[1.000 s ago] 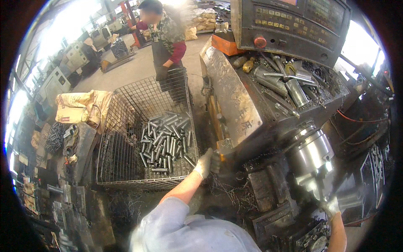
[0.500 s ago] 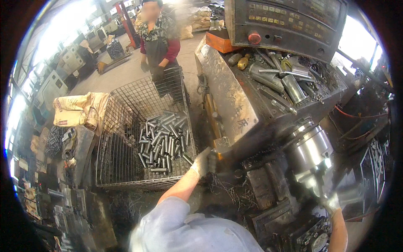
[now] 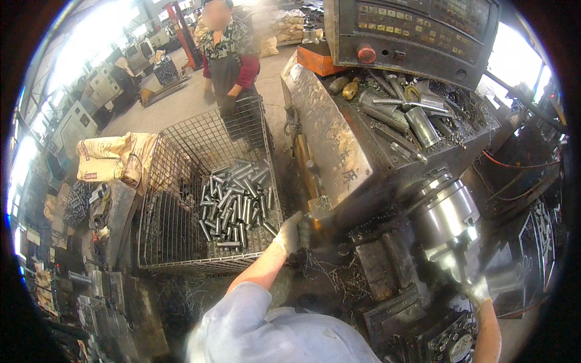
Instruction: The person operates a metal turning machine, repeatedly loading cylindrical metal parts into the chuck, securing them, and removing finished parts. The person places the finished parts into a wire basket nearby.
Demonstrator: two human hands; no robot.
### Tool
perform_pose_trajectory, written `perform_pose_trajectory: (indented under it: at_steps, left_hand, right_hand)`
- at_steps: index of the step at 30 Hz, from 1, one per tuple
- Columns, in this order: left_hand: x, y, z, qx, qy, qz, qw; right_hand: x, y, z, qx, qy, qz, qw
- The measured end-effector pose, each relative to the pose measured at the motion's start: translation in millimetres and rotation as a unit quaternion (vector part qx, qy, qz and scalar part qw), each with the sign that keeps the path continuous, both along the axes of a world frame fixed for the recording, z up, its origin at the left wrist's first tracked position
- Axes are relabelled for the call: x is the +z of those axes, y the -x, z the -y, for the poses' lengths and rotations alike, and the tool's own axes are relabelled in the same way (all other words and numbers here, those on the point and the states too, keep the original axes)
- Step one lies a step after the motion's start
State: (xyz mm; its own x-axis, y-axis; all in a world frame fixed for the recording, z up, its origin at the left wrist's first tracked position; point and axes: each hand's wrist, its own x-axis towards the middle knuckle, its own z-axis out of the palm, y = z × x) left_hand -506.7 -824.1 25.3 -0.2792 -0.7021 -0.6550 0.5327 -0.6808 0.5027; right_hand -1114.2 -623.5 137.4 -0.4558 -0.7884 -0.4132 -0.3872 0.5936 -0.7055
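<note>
Chuck (image 3: 445,212) of the lathe looks empty as I judge it, my gloved right hand (image 3: 478,291) just below it, fingers' state unclear, left hand (image 3: 292,233) clenched on a lever (image 3: 315,225), basket (image 3: 181,181) holding many tubes (image 3: 236,199).

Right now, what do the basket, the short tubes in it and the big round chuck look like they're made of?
Basket: welded wire mesh, dull grey, likely steel; open grid walls show.
Short tubes: bare metal, probably steel; silvery with bright glints.
Chuck: machined steel by its look; smooth and polished, with strong highlights. The right hand is just below it.
</note>
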Motion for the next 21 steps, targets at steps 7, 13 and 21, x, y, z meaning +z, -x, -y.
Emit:
perform_pose_trajectory:
  at_steps: [7, 13, 21]
  left_hand:
    - [5.0, 2.0, 3.3, 0.018, -0.024, 0.018, 0.999]
    - [-17.2, -4.8, 3.8, -0.008, 0.099, 0.007, 0.995]
    - [-59.2, -52.6, -3.0, 0.007, 0.165, 0.049, 0.985]
  right_hand:
    - [-18.7, 21.7, -0.6, 0.023, -0.042, -0.017, 0.999]
    - [-60.8, 63.2, -2.5, -0.034, 0.078, 0.099, 0.991]
    - [-1.6, 2.0, 18.4, 0.198, -0.019, -0.255, 0.946]
